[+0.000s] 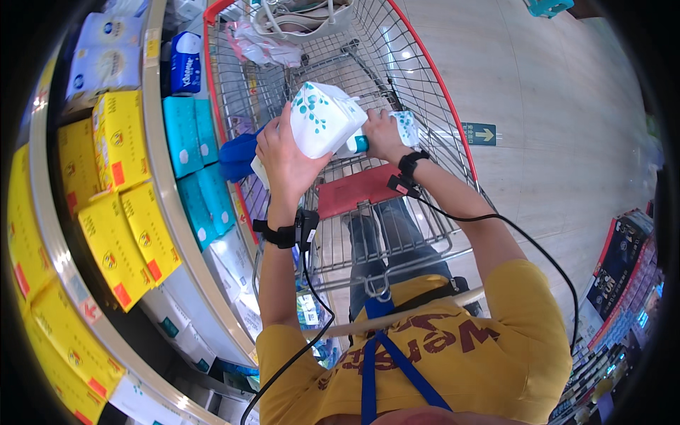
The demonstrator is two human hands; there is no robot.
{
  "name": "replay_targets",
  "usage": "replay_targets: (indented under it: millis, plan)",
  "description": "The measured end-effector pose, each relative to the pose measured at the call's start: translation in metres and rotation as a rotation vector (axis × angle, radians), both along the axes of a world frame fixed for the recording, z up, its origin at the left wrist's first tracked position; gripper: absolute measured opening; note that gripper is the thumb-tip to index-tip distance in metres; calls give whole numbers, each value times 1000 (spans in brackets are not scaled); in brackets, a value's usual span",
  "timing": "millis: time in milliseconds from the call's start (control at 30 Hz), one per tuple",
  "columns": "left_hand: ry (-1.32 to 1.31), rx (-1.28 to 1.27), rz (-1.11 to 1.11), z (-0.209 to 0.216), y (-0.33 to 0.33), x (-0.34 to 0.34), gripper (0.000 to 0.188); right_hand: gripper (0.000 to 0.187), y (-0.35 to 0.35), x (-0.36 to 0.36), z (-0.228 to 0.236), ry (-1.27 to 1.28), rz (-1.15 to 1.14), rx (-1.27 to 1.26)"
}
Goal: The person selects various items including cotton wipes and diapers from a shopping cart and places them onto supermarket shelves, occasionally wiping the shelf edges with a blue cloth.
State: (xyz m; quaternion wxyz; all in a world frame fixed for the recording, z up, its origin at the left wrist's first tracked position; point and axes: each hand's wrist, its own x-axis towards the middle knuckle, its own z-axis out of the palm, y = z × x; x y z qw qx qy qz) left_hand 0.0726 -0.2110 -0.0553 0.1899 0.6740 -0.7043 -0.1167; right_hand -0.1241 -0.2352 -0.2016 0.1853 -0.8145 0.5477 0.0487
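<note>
- Head view: the left hand [283,159] grips the near end of a white tissue pack with teal dots [322,117], fingers wrapped around it.
- The right hand [382,134] closes on the pack's far end.
- The pack is held above the shopping cart [439,92], over its red child seat flap [354,190].
- Left of the cart, a shelf [159,156] carries yellow packs [120,142] and teal packs [185,134].

Soft white plastic pack with teal-green dots [322,117], puffy and blocky, tilted, far end lifted up. Held between left hand [283,159] and right hand [382,134], up over wire shopping cart with red rim [432,78]. Teal end poking out on right.
</note>
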Motion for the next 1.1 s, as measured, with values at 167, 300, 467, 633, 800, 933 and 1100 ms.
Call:
replay_targets:
  millis: [167,300,467,633,800,933,1100]
  plan:
    - [-54,242,66,-82,-23,-11,107,80,-2,-17,-122,68,67,-91]
    - [3,327,74,-127,-33,-21,103,83,-6,-40,-150,-105,175,140]
    - [22,289,-79,-167,-41,-57,98,38,-42,-73,-169,-578,-279,368]
    - [55,219,-230,-199,-44,-97,100,57,-73,-103,-126,-1234,-1195,965]
    - [287,518,-441,-225,-43,-129,77,60,-65,-95,-92,-638,-654,518]
    - [72,525,-479,-232,-42,-123,77,57,-55,-100,-100,-301,-512,417]
    - [43,506,-237,-203,-39,-83,62,54,-51,-82,-87,-100,-483,317]
